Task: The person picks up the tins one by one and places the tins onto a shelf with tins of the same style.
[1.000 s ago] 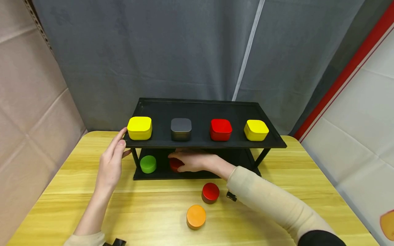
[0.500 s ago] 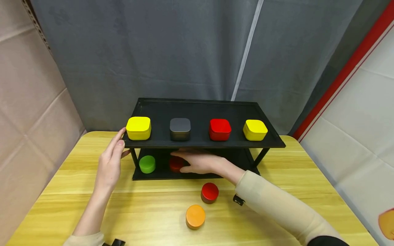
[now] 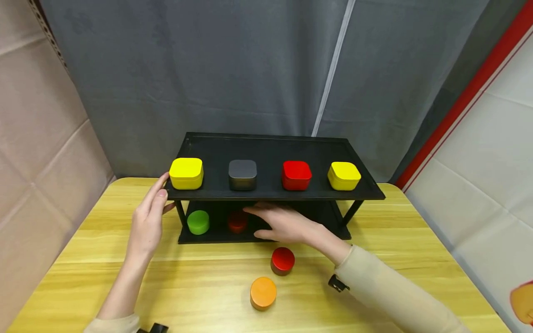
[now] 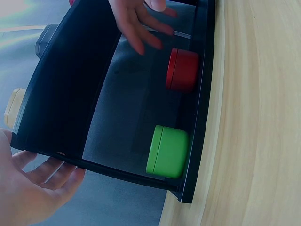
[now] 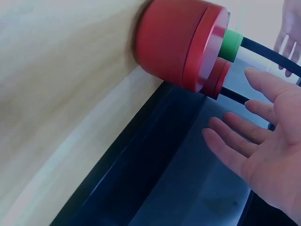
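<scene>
My left hand (image 3: 145,226) holds the left front corner of the black two-tier shelf (image 3: 266,150), its fingers at the upper tray's edge. On the lower tier stand a green round tin (image 3: 198,222) at the left and a red round tin (image 4: 184,70) beside it. My right hand (image 3: 287,224) reaches in at the lower tier's front, just right of that red tin, with fingers spread and nothing held. A second red round tin (image 3: 282,261) stands on the table in front of the shelf; an orange round tin (image 3: 263,293) is nearer to me.
Along the upper tray's front sit two yellow square tins, one left (image 3: 186,174) and one right (image 3: 343,176), with a dark grey square tin (image 3: 243,175) and a red square tin (image 3: 296,175) between them. A grey curtain (image 3: 208,69) hangs behind the wooden table (image 3: 104,254).
My right hand has let go of the red round tin on the lower tier and drawn back to the right, fingers opening. The left hand stays at the shelf corner.
</scene>
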`<action>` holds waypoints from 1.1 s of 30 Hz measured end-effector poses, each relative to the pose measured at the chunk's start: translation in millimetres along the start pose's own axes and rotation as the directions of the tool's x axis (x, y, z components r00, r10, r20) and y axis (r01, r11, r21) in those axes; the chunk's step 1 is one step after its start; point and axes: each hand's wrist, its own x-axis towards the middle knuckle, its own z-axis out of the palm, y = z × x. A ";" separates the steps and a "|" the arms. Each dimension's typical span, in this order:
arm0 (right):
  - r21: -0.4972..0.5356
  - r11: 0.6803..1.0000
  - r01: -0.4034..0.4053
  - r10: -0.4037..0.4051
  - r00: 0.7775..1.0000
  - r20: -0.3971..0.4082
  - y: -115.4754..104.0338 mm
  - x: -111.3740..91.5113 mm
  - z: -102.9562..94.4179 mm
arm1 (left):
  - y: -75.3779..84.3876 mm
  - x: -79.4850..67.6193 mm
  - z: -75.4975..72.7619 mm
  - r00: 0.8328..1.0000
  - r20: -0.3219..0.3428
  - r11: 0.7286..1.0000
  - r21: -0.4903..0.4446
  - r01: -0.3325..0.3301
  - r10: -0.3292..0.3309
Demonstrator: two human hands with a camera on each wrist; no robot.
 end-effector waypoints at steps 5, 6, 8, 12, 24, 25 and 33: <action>0.015 1.000 -0.011 0.012 0.999 -0.048 0.2 -12.1 1.9 | 0.3 -0.7 0.2 1.000 0.004 1.000 0.005 0.004 -0.004; 0.024 1.000 -0.014 0.015 0.998 -0.057 0.2 -15.0 2.2 | 0.2 -0.8 0.3 1.000 0.003 1.000 0.005 0.005 -0.005; 0.046 0.999 -0.024 0.027 0.997 -0.070 0.4 -21.3 2.5 | -0.1 -0.8 0.4 1.000 0.002 1.000 0.006 0.005 -0.005; 0.085 0.995 -0.050 0.058 0.994 -0.090 1.4 -34.6 4.4 | -0.5 -0.3 0.9 1.000 -0.001 1.000 0.008 0.004 -0.004; 0.170 0.981 -0.093 0.111 0.989 -0.099 2.2 -61.0 13.8 | 0.0 -0.4 1.1 1.000 0.000 1.000 0.008 0.006 -0.006; 0.169 0.982 -0.089 0.107 0.989 -0.099 2.1 -62.9 14.1 | 0.2 -0.5 1.2 1.000 0.001 1.000 0.009 0.007 -0.007; 0.181 0.980 -0.078 0.097 0.990 -0.099 0.3 -74.7 17.7 | 0.5 -0.3 0.7 1.000 -0.003 1.000 0.007 0.000 0.000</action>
